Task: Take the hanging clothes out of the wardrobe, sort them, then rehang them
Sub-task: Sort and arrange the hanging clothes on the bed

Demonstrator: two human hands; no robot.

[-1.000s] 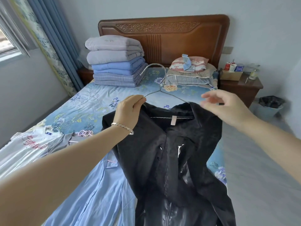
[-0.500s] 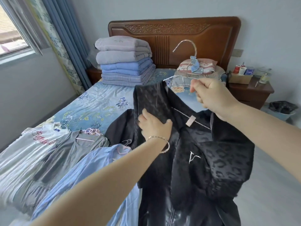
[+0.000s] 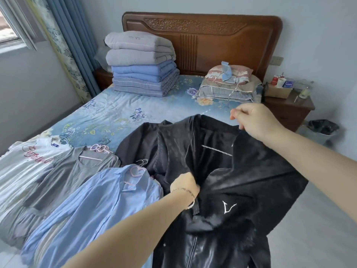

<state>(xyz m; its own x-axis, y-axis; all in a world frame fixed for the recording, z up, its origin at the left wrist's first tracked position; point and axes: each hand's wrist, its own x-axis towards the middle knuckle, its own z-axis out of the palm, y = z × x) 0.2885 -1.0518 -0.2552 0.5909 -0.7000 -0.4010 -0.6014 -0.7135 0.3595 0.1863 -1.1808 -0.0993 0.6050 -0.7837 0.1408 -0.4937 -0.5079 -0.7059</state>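
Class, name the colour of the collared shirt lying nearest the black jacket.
The shirt is light blue; head view.

Folded quilts (image 3: 141, 62), headboard (image 3: 222, 41), nightstand (image 3: 289, 110), bin (image 3: 321, 131)

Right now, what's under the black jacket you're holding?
The black jacket hides most: floral bedspread shows beyond its collar, and the blue shirt runs beneath its left edge. Anything else underneath is covered.

Black jacket (image 3: 251, 171): matt, fuzzy cloth at collar and shoulders; glossy, leather-like front below. Blue shirt (image 3: 87, 202): smooth thin cloth. Headboard (image 3: 222, 43): carved wood, slight sheen.
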